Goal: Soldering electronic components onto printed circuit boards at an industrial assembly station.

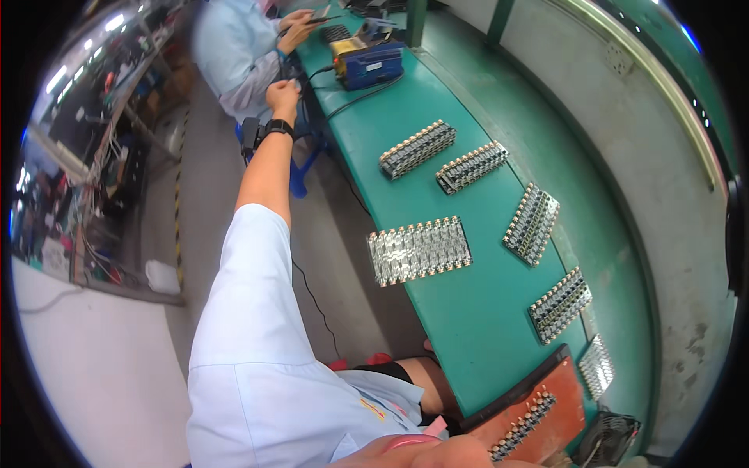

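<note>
My left hand (282,97) is stretched out past the table's left edge, beside a seated co-worker. Its fingers are curled closed, and whatever they may hold is hidden. A black watch-like band (278,127) and a small black box (251,137) are on that wrist. The nearest table item to this hand is a blue and yellow boxy device (368,65) with a black cable. My right hand is not in view. A flat silvery panel of small parts with brass-coloured tips (420,251) overhangs the table's left edge.
On the green table (460,312) lie several similar panels, one stack (418,150) towards the far end. A reddish-brown board (558,398) bears a row of parts (524,425); a black fan-like object (608,437) stands beside it. A co-worker's hands (296,30) hold a thin dark object.
</note>
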{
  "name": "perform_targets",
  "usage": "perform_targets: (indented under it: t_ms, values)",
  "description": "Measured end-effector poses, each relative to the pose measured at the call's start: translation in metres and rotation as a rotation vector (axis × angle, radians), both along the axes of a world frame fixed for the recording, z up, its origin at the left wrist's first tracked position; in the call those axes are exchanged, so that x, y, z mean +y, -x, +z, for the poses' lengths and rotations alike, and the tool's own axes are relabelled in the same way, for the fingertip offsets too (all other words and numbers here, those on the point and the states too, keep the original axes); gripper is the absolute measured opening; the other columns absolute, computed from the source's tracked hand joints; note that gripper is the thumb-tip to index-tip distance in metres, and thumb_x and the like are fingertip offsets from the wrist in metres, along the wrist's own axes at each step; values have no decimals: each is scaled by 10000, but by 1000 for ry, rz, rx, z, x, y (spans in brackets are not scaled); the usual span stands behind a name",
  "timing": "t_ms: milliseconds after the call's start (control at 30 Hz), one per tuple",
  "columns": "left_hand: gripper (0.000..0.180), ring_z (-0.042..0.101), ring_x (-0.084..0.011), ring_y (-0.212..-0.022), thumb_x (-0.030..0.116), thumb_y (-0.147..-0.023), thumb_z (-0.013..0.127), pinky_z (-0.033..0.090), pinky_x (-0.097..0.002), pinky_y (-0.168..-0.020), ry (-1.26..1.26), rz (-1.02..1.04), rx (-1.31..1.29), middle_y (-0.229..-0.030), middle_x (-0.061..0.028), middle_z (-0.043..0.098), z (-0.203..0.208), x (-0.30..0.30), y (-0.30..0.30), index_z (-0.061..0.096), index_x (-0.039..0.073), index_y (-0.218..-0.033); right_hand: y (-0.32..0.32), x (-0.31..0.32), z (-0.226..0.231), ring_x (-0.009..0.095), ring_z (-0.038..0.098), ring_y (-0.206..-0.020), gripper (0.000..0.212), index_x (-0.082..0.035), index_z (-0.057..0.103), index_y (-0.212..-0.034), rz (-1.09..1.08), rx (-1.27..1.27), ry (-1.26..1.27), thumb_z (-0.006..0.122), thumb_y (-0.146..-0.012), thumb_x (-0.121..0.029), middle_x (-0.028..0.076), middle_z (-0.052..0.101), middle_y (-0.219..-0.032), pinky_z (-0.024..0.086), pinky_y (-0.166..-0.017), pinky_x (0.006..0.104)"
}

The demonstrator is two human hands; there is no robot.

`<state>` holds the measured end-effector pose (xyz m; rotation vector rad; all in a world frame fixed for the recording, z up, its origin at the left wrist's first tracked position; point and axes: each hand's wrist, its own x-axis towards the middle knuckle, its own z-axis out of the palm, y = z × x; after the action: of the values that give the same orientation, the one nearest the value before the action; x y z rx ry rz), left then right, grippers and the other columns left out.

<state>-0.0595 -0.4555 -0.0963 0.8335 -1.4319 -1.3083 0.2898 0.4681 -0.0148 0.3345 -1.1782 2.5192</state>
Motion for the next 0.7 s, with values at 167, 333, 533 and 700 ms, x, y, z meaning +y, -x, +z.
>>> perform_targets:
  t_ms: [167,333,533,700]
  values:
    - [209,654,-184,-676,99,-787,719,512,-296,-595,157,178,-174,-775,-104,670,-2,-83,26,663,-33,-939,-5,13,-50,248,551,-773,354,-16,568,-1200,64,87,141,562,-924,-237,158,615,-949,454,-655,343]
    - [216,669,-213,-782,115,-749,676,511,-322,-740,311,-12,-290,-875,-119,706,2,-87,65,723,32,-943,-34,20,-54,245,551,-776,352,-14,571,-1194,104,167,138,563,-924,-238,157,617,-960,453,-656,341]
    - [188,684,-268,-819,131,-733,647,515,-356,-772,475,148,-471,-869,-153,710,-18,-81,67,740,48,-875,-42,-10,-19,226,552,-800,341,-4,587,-1163,122,268,65,555,-931,-251,142,628,-1014,445,-668,320]
    - [206,675,-273,-824,155,-762,607,510,-343,-760,415,31,-385,-894,-163,709,-8,-83,75,728,28,-871,-50,-49,13,202,548,-830,329,-15,596,-1158,-710,-351,-216,542,-934,-249,118,627,-1024,423,-683,293]
